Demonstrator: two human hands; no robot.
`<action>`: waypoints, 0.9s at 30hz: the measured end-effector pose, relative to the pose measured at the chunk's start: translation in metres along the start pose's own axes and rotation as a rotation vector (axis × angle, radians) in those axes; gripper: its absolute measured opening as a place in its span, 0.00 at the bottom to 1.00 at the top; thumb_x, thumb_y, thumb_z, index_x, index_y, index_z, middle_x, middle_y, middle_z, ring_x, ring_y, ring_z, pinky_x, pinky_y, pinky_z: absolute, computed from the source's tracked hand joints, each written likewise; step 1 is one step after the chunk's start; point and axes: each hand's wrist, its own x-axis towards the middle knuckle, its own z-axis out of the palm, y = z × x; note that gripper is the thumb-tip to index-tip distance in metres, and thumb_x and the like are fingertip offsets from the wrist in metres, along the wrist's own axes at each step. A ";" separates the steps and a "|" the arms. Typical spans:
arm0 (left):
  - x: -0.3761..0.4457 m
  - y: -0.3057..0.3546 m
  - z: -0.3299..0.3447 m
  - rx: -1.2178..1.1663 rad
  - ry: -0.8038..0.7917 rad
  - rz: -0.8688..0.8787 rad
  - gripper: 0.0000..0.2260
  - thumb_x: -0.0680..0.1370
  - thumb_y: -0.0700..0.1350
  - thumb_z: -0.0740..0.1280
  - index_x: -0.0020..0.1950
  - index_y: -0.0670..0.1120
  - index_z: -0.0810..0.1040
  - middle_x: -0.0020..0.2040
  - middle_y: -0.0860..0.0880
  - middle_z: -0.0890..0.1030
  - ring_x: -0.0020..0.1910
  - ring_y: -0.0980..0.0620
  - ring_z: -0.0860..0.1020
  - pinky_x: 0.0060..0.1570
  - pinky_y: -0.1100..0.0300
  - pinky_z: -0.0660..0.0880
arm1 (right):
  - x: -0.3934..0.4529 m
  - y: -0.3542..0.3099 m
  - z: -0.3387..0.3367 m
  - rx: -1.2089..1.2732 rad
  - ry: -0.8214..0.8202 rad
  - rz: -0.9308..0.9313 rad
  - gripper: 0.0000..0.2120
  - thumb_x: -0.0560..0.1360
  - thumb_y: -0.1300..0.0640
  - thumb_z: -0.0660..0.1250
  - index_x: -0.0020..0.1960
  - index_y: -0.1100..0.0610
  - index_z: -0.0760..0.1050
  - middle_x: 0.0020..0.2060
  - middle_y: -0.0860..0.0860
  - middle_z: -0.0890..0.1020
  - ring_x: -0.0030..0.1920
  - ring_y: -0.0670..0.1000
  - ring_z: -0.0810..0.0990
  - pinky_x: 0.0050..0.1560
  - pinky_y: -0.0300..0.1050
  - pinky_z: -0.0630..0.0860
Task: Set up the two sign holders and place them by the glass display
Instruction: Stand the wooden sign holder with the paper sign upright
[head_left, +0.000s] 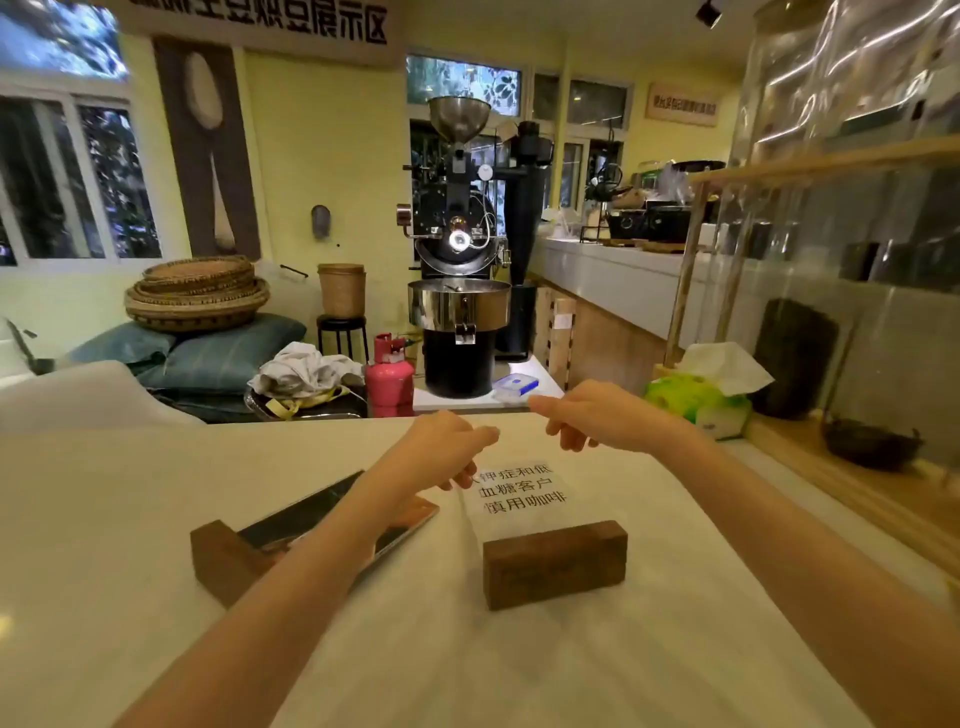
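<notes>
A clear sign panel (522, 493) with black printed characters stands upright in a dark wooden block base (555, 564) on the pale table (130, 493). My left hand (449, 452) pinches the panel's upper left edge. My right hand (592, 415) hovers just above its upper right corner with fingers loosely curled, and I see nothing in it. To the left, a second wooden base (221, 558) lies with a dark sign panel (332, 512) flat on the table; my left forearm partly covers it. The glass display (857, 249) rises along the right side.
A green tissue pack (698, 402) sits at the table's far right, next to the display's wooden frame (685, 270). A dark bowl (870, 444) rests on the wooden ledge on the right. Beyond the table stand a coffee roaster (460, 249) and a pink gas cylinder (389, 376).
</notes>
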 end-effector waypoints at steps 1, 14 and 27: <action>-0.001 -0.003 0.003 -0.013 -0.011 -0.036 0.18 0.77 0.52 0.59 0.55 0.39 0.77 0.40 0.46 0.79 0.35 0.52 0.78 0.37 0.61 0.75 | 0.000 0.004 0.003 -0.004 -0.029 0.045 0.25 0.75 0.40 0.54 0.47 0.60 0.78 0.37 0.52 0.81 0.38 0.50 0.78 0.38 0.39 0.72; -0.006 -0.038 0.041 -0.140 -0.067 -0.234 0.16 0.76 0.48 0.63 0.56 0.37 0.76 0.45 0.39 0.81 0.35 0.46 0.81 0.37 0.57 0.80 | -0.018 0.064 0.043 0.224 -0.166 0.463 0.28 0.74 0.42 0.59 0.59 0.65 0.73 0.47 0.56 0.76 0.37 0.51 0.75 0.34 0.41 0.76; -0.015 -0.048 0.057 -0.311 -0.002 -0.253 0.08 0.71 0.41 0.71 0.43 0.36 0.78 0.51 0.38 0.83 0.50 0.40 0.82 0.54 0.43 0.79 | -0.021 0.071 0.060 0.314 -0.042 0.456 0.10 0.70 0.56 0.69 0.45 0.64 0.79 0.36 0.57 0.76 0.35 0.51 0.72 0.33 0.40 0.69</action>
